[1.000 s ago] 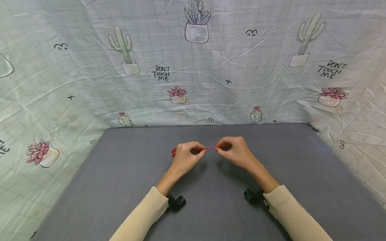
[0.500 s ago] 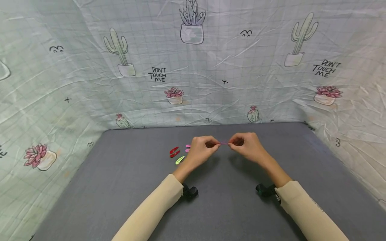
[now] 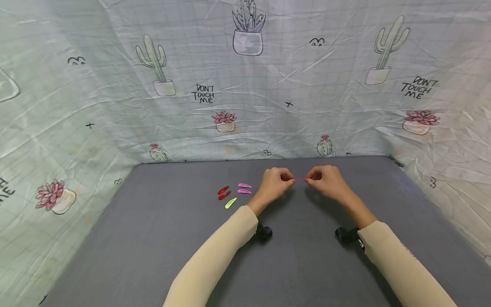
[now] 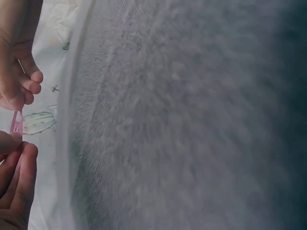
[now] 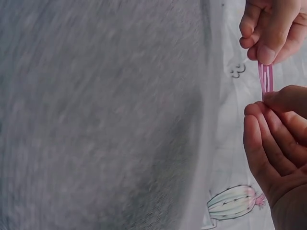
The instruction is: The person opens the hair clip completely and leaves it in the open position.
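A pink snap hair clip (image 3: 299,179) is stretched between my two hands, above the far part of the grey table. My left hand (image 3: 275,184) pinches one end of it with thumb and fingertips, and my right hand (image 3: 326,181) pinches the other. Close up in the right wrist view, the hair clip (image 5: 266,78) shows its narrow slotted frame, its ends hidden by the fingers. In the left wrist view too, the hair clip (image 4: 17,122) bridges both hands' fingertips.
Left of my left hand lie two pink hair clips (image 3: 244,191), two red hair clips (image 3: 224,195) and one yellow-green hair clip (image 3: 231,203). A cactus-printed cloth (image 3: 268,94) hangs behind the grey table (image 3: 161,238).
Both hands have moved right and slightly farther from me, still holding the pink hair clip. The red, pink and yellow-green clips on the table have come out from behind my left hand.
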Available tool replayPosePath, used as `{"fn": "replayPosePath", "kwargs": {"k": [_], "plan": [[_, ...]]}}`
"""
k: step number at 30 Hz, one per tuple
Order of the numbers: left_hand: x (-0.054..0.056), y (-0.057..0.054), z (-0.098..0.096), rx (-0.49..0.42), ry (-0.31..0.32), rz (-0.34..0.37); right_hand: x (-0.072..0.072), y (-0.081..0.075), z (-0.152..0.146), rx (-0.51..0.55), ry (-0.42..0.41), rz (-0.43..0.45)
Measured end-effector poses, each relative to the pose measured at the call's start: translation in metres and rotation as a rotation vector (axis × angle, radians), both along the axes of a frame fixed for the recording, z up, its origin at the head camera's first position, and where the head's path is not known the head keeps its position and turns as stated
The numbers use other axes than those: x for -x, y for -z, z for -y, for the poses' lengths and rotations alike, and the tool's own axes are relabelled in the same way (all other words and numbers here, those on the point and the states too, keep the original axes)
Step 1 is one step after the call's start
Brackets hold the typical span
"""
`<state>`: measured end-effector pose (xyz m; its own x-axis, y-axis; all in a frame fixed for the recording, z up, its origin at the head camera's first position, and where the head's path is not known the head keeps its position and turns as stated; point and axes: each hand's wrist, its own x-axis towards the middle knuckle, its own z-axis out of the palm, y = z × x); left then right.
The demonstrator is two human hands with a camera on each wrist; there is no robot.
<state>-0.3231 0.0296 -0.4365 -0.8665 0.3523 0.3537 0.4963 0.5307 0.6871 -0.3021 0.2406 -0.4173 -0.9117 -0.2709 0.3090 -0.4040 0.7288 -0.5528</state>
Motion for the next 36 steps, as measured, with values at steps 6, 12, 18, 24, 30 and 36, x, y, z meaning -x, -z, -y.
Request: {"fn": "replayPosePath", "kwargs": {"k": [6, 12, 18, 24, 30, 36], "plan": [[0.008, 0.005, -0.012, 0.036, -0.019, 0.030, 0.007, 0.003, -0.006, -0.052, 0.030, 0.020], [0.011, 0.008, -0.017, 0.082, -0.062, 0.046, 0.012, 0.008, -0.007, -0.060, 0.031, 0.085], [0.012, 0.009, -0.019, 0.109, -0.076, 0.088, 0.015, 0.008, -0.006, -0.061, 0.026, 0.093], [0.015, 0.011, -0.020, 0.142, -0.121, 0.078, 0.019, 0.008, -0.005, -0.085, 0.003, 0.123], [0.016, 0.012, -0.021, 0.169, -0.140, 0.093, 0.023, 0.010, -0.004, -0.114, 0.000, 0.155], [0.016, 0.010, -0.020, 0.200, -0.144, 0.092, 0.025, 0.009, -0.002, -0.116, -0.003, 0.167]]}}
